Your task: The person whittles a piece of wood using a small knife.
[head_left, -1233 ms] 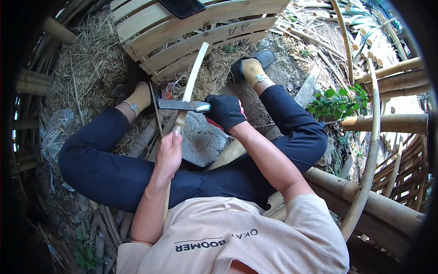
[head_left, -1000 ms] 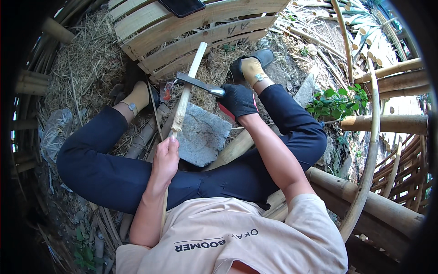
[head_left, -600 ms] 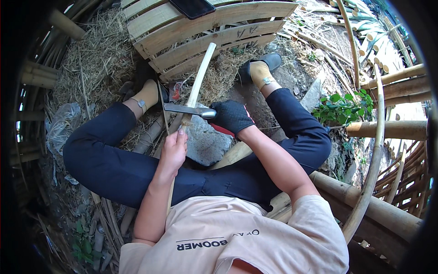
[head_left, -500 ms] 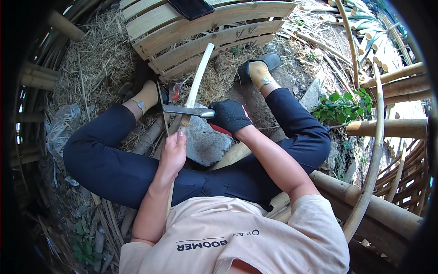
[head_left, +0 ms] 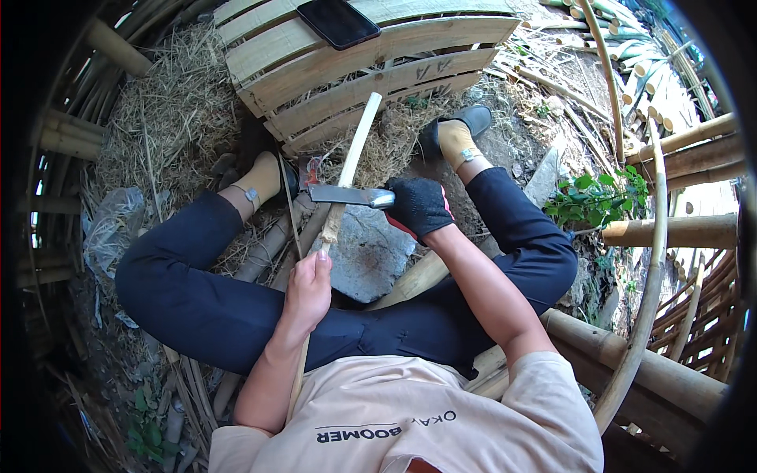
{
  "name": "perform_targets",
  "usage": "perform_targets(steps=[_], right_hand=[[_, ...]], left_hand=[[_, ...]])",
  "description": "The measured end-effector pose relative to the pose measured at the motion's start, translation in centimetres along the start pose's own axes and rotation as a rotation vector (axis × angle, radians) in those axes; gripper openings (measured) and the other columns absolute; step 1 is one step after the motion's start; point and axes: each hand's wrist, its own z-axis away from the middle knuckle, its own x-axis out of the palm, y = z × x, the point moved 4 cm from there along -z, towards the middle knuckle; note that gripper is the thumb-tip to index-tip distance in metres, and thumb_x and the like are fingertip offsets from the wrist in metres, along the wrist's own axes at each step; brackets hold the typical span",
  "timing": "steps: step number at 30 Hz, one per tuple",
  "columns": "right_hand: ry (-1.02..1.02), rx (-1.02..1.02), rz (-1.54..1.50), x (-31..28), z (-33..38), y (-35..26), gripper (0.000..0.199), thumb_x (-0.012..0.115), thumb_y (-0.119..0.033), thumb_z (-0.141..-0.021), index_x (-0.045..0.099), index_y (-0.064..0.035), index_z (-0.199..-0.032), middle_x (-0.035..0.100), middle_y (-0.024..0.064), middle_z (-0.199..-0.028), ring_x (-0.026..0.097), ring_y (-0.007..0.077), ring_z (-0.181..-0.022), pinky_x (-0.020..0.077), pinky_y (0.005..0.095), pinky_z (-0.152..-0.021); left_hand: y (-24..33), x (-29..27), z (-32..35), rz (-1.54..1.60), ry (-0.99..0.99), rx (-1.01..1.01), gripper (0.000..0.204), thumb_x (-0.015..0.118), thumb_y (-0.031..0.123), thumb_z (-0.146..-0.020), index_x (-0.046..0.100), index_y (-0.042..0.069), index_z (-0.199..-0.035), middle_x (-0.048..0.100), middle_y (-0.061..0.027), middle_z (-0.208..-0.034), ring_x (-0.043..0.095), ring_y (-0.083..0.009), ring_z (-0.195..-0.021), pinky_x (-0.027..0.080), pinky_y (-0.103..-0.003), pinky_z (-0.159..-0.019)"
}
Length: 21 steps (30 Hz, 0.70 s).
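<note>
My bare left hand (head_left: 307,292) is closed around a long, pale bamboo stick (head_left: 359,146). The stick slants up and away between my legs, and its lower end runs back beneath my forearm. Just beyond my thumb its surface is rough and frayed. My right hand (head_left: 422,209), in a black glove with red showing at its edge, grips a knife (head_left: 343,195). Its broad metal blade lies across the stick, a short way above my left hand; the handle is mostly hidden in the glove. Beneath them sits a large grey stone (head_left: 367,256).
A slatted wooden crate (head_left: 378,67) stands ahead with a black phone (head_left: 339,22) on top. Dry straw (head_left: 177,102) covers ground at left, beside a clear plastic bag (head_left: 114,225). Bamboo poles (head_left: 670,232) and a leafy green plant (head_left: 599,193) are at right.
The blade sits farther up the stick from my left hand, exposing more of the frayed part. The whole view has shifted slightly; both hands keep their holds.
</note>
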Motion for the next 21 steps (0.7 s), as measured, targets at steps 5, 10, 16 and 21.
perform_targets(steps=[5, 10, 16, 21], right_hand=[[0.049, 0.062, -0.035, 0.4, -0.5, 1.4, 0.018, 0.068, -0.033, -0.080, 0.075, -0.0170, -0.084, 0.071, 0.0139, -0.077, 0.071, 0.0340, -0.075, 0.0557, 0.0446, -0.069], [0.080, 0.120, -0.062, 0.4, -0.7, 4.6, 0.021, 0.070, -0.034, -0.080, 0.074, -0.0147, -0.086, 0.071, 0.0155, -0.079, 0.070, 0.0358, -0.076, 0.0559, 0.0455, -0.071], [-0.036, -0.049, -0.129, -0.5, 0.4, 0.3, 0.022, 0.073, -0.037, -0.080, 0.073, -0.0160, -0.089, 0.071, 0.0136, -0.081, 0.069, 0.0365, -0.079, 0.0543, 0.0458, -0.072], [-0.229, -0.033, -0.074, -0.5, 1.3, -2.9, 0.024, 0.070, -0.036, -0.079, 0.074, -0.0174, -0.095, 0.073, 0.0138, -0.085, 0.071, 0.0336, -0.083, 0.0560, 0.0443, -0.076]], left_hand=[[1.0, 0.1, -0.2, 0.072, -0.016, -0.063, 0.036, 0.036, 0.032, -0.110, 0.046, 0.013, -0.081, 0.031, 0.0097, -0.060, 0.027, -0.0009, -0.046, 0.022, -0.021, -0.041], [1.0, 0.3, -0.2, 0.009, 0.008, -0.101, 0.044, 0.039, 0.030, -0.109, 0.055, 0.002, -0.079, 0.044, 0.0005, -0.060, 0.039, -0.0095, -0.053, 0.035, -0.033, -0.051], [1.5, 0.5, -0.5, 0.055, 0.024, -0.148, 0.043, 0.040, 0.030, -0.108, 0.056, 0.003, -0.078, 0.044, 0.0014, -0.060, 0.039, -0.0087, -0.053, 0.035, -0.032, -0.050], [0.9, 0.5, -0.7, 0.155, -0.044, -0.183, 0.039, 0.036, 0.034, -0.110, 0.047, 0.012, -0.080, 0.032, 0.0095, -0.059, 0.028, -0.0015, -0.045, 0.023, -0.022, -0.040]])
